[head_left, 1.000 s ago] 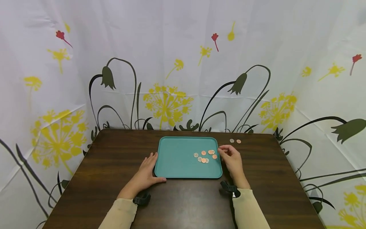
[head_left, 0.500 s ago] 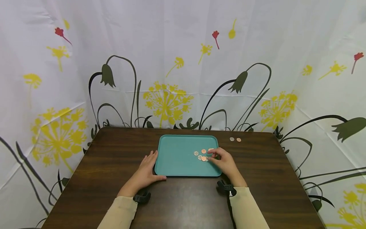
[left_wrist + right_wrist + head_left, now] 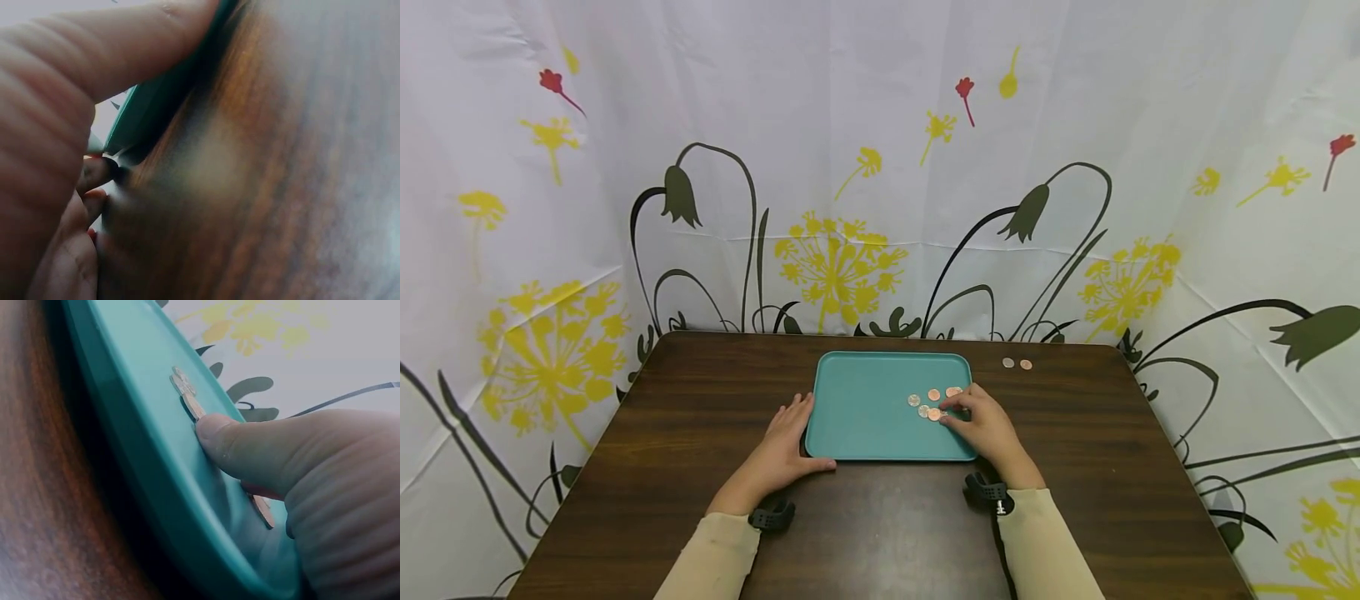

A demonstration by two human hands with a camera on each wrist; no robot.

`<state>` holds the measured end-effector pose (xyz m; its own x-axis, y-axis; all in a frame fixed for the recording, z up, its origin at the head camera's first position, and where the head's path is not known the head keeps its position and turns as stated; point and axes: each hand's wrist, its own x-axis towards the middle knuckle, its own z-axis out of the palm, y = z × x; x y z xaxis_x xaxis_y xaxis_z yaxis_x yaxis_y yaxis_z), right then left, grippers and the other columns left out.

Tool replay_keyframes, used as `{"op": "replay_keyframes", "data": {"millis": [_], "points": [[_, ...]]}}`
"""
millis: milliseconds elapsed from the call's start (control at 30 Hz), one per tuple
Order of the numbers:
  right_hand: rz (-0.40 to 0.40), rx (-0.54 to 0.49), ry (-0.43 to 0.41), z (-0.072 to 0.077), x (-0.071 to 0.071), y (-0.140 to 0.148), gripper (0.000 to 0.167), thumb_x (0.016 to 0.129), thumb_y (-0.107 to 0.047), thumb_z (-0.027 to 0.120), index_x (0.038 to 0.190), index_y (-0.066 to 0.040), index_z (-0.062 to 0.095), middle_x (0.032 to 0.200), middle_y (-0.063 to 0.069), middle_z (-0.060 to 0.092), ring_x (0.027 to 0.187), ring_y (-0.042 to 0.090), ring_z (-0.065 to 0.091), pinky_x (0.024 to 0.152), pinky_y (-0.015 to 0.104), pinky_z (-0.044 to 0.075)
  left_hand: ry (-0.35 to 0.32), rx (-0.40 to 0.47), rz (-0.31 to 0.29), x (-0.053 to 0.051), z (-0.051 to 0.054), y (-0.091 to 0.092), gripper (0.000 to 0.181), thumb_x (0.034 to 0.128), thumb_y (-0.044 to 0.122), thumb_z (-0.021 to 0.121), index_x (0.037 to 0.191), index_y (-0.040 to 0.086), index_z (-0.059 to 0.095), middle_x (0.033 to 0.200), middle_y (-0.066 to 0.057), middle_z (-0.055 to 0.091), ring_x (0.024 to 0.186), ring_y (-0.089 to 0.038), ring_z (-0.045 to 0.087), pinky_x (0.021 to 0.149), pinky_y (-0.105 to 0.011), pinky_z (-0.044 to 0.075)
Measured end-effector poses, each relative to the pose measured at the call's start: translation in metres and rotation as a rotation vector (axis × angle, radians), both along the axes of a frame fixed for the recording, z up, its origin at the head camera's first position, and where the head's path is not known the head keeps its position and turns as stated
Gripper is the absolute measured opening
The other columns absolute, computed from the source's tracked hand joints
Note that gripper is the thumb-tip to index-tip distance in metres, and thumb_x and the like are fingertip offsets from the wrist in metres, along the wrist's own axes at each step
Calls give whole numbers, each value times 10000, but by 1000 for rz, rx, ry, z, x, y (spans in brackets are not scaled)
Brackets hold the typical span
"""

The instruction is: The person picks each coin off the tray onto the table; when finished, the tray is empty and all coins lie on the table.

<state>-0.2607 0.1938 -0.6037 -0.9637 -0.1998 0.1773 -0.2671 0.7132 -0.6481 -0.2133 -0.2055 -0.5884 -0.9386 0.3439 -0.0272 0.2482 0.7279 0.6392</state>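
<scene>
Against the frame from a second ago, the person's right hand (image 3: 992, 429) sits further left: in from the right rim and over the coins, covering some of them. The left hand (image 3: 778, 446) matches its earlier place, fingers extended along the left side of the shallow teal rectangular tray (image 3: 861, 408) with rounded corners, thumb at the near edge, gripping nothing. The right hand's thumb and forefinger are bent toward each other about a small round silver-coloured metal coin (image 3: 944, 413); whether they actually pinch it I cannot tell.

That coin lies in the tray's right half, beside a bright copper-coloured round coin (image 3: 934, 414), and is mostly hidden by the fingertips. Each coin should be very light, rigid and hard to damage, but thin and probably slippery on the smooth tray. The best hold is likely at opposite edges, with a nail under the rim; pressing on the face would tend to slide it.

The copper-coloured coins look shiny and orange, the silver ones paler and duller. The faces are too small to read. Two more coins (image 3: 1026, 365) lie on the dark brown wood-grain table (image 3: 1075, 467), beyond the tray's right side.
</scene>
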Motion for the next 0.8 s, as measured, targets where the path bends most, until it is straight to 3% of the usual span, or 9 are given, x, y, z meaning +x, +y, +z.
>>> {"op": "replay_keyframes", "data": {"millis": [433,800], "points": [[29,-39,-78,6,0,-2,117,954,-196,871,1048,-232,811,1045,-15,609,991,142,578,929,380,534,-16,11,2,0,0,1,1295,862,536,913,1747,5,130,1825,-214,154,1713,-425,70,1369,-663,48],[83,-95,-106,6,-2,3,184,957,-104,837,1011,-205,693,957,-29,649,982,173,560,908,390,461,-17,0,8,0,-1,0,1304,859,528,918,1750,14,118,1827,-213,144,1712,-429,62,1365,-669,43]]}}
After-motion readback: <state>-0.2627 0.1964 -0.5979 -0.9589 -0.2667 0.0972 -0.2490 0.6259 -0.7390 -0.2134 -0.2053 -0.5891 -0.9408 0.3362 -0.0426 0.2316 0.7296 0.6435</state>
